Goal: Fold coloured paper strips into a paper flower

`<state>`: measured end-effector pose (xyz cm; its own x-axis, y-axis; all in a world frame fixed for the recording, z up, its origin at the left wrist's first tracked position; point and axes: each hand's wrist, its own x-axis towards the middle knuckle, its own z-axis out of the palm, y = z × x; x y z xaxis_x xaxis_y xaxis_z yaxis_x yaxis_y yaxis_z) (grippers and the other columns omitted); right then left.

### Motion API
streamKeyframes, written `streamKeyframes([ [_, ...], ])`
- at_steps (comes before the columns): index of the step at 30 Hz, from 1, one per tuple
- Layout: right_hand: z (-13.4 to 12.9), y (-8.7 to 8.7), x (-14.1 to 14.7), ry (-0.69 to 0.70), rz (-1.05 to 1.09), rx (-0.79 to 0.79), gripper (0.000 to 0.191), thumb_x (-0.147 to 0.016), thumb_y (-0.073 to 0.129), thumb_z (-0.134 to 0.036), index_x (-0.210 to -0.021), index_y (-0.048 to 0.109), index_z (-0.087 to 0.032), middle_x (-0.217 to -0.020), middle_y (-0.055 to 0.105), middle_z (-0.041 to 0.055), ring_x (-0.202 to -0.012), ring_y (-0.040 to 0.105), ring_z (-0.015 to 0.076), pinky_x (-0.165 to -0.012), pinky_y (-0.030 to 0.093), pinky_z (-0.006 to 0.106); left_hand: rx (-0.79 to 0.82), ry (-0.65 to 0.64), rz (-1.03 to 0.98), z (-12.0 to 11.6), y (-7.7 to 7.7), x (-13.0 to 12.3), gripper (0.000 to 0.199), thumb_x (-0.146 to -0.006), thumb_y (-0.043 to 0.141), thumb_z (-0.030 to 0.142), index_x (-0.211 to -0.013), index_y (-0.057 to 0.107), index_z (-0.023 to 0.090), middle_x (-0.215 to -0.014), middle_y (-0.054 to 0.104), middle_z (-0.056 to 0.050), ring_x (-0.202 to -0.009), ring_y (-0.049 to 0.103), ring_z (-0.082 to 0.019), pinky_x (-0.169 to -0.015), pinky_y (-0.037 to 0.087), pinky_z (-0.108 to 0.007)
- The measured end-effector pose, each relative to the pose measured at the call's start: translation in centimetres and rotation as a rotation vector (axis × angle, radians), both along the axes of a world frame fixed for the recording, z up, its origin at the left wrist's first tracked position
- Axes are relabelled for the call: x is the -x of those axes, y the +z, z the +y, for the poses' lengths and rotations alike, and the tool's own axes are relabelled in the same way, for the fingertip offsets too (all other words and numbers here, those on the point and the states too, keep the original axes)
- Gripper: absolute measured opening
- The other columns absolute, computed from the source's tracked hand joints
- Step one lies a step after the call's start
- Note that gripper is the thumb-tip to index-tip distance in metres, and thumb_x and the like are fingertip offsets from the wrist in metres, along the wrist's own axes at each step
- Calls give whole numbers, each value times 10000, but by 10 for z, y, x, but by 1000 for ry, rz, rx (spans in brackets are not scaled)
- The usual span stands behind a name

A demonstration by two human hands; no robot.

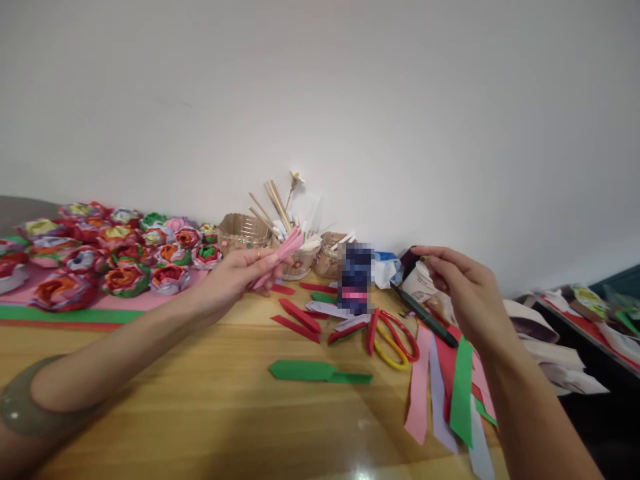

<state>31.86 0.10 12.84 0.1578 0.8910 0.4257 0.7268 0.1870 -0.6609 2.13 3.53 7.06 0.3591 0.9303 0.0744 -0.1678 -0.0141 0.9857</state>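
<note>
My left hand [250,270] is closed around a small bundle of pink folded paper strips [290,245], which stick out past the fingertips. My right hand [463,287] is raised over the right side of the table, its index finger stretched out and the other fingers loosely bent, with no held thing visible. Below it lie a dark pen-like cutter [427,319] and loose paper strips [463,393] in pink, lilac, red and green. Scissors [395,343] with red and yellow handles rest left of these. Folded red strips [300,319] and a green strip [303,371] lie between the hands.
Many layered paper flowers [125,267] stand on coloured sheets [75,316] at the left. Clear plastic cups [243,231] with sticks and cotton swabs line the wall. A blurred dark blue object [356,277] stands mid-table. Bags and packets [575,313] sit beyond the right edge.
</note>
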Motion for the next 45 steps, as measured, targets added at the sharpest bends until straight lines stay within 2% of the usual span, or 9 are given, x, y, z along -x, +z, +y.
streamKeyframes([
  [5, -19, 3, 78, 207, -53, -140, 217, -840, 475, -305, -871, 671, -218, -744, 653, 16, -617, 553, 138, -544, 414, 237, -57, 27, 0, -6, 2, -4, 274, -773, 568, 383, -639, 602, 147, -599, 515, 24, -535, 394, -86, -556, 345, -218],
  [8, -18, -7, 113, 438, -56, -67, 250, -880, 414, -262, -977, 639, -217, -702, 649, -3, -528, 534, 110, -497, 400, 217, -56, 20, -18, -7, 1, -5, 264, -789, 546, 381, -672, 606, 152, -594, 496, 36, -523, 388, -76, -584, 382, -214],
  [13, 2, -25, 142, 597, -17, 31, 242, -870, 456, -246, -812, 684, -191, -775, 682, 8, -729, 606, 139, -658, 436, 226, -52, 18, -23, -4, -5, -7, 282, -777, 540, 430, -711, 566, 157, -577, 428, 42, -514, 393, -84, -466, 349, -188],
  [19, 16, -35, 149, 496, -6, 103, 276, -868, 459, -322, -757, 657, -165, -679, 639, 1, -668, 573, 141, -610, 405, 225, -180, 82, 73, 1, -11, -5, 289, -816, 475, 423, -745, 559, 156, -551, 355, 57, -460, 300, -72, -416, 244, -196],
  [24, 23, -38, 145, 586, -77, 145, 270, -886, 400, -244, -697, 578, -170, -600, 557, -24, -571, 523, 111, -560, 391, 215, -283, 120, 111, 3, -9, -4, 287, -841, 441, 379, -835, 618, 154, -641, 517, 8, -563, 434, -113, -500, 331, -218],
  [28, 26, -42, 144, 606, -66, 198, 226, -882, 357, -172, -954, 571, -186, -599, 577, -34, -556, 557, 111, -571, 420, 221, -313, 130, 144, 3, -6, -4, 305, -853, 426, 370, -889, 640, 156, -710, 598, -7, -652, 517, -142, -584, 387, -233],
  [31, 26, -44, 147, 564, -105, 169, 226, -868, 345, -151, -913, 564, -178, -638, 611, -12, -593, 585, 125, -605, 428, 241, -302, 166, 184, 3, -7, -3, 300, -853, 434, 361, -907, 638, 148, -708, 607, -4, -689, 543, -153, -629, 413, -240],
  [37, 24, -45, 153, 471, -71, 36, 236, -846, 382, -163, -862, 616, -192, -891, 676, 39, -836, 609, 176, -750, 429, 283, -368, 155, 146, 7, -14, -4, 296, -866, 421, 337, -966, 629, 152, -964, 643, -49, -958, 552, -194, -867, 392, -282],
  [45, 18, -44, 154, 477, -100, 51, 405, -894, 375, -374, -638, 615, -173, -538, 547, -10, -520, 488, 121, -530, 319, 227, -338, 145, 179, 7, -14, -4, 302, -859, 422, 356, -887, 647, 157, -670, 581, 4, -683, 531, -153, -678, 425, -253],
])
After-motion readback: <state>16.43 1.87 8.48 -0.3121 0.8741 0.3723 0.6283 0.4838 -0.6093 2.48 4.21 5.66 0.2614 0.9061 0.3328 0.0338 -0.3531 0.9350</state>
